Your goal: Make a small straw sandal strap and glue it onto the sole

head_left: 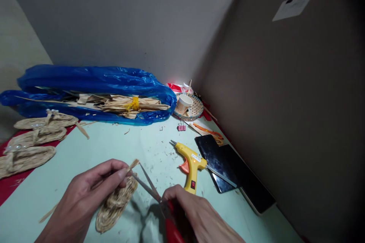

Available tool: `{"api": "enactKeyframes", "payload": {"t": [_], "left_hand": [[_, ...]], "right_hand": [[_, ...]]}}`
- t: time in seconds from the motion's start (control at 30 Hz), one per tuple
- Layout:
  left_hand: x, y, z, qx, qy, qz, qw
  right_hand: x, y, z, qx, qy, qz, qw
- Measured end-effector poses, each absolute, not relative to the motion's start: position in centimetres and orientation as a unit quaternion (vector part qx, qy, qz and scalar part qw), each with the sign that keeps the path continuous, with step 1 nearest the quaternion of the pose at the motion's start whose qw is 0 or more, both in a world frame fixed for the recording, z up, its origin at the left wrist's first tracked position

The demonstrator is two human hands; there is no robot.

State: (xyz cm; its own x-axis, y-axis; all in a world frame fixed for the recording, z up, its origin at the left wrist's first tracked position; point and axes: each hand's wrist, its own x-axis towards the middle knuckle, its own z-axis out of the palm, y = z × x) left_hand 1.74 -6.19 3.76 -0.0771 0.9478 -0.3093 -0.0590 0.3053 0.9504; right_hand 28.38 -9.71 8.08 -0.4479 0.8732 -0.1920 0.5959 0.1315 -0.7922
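Observation:
Between the thumb and forefinger of my left hand is pinched a short, flat strip of dried straw, its free end pointing up and right. Beneath those fingers is a small woven straw sandal, partly covered by the hand; whether the strip is joined to it I cannot tell. My right hand grips red-handled scissors. Their blades are parted, with the tips close to the strip's end. Just beyond the right hand, a yellow glue gun lies on its side with a glue stick in its back.
Several woven sandals lie at the left. At the back, a blue plastic bag holds a straw bundle. A basket with a white cup, a pink binder clip, orange-handled scissors and a phone are at right.

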Motion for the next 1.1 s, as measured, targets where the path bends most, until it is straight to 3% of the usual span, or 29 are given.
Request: {"api": "enactKeyframes", "payload": {"t": [0.23,0.57,0.9,1.1], "left_hand": [[1.7,-6.6,3.9,0.408,0.584,0.415,0.566],[2.5,-6.7,4.6,0.474,0.566,0.371,0.562],[2.3,-6.5,4.8,0.467,0.592,0.344,0.559],[2.6,-5.6,6.1,0.483,0.641,0.329,0.497]], "right_hand": [[26.9,-9.1,7.1,-0.491,-0.746,0.422,0.158],[23.8,-9.4,7.6,-0.535,-0.763,0.317,0.177],[25.6,-9.9,8.7,-0.532,-0.734,0.397,0.141],[33.3,-13.6,8.0,-0.613,-0.741,0.165,0.218]]}}
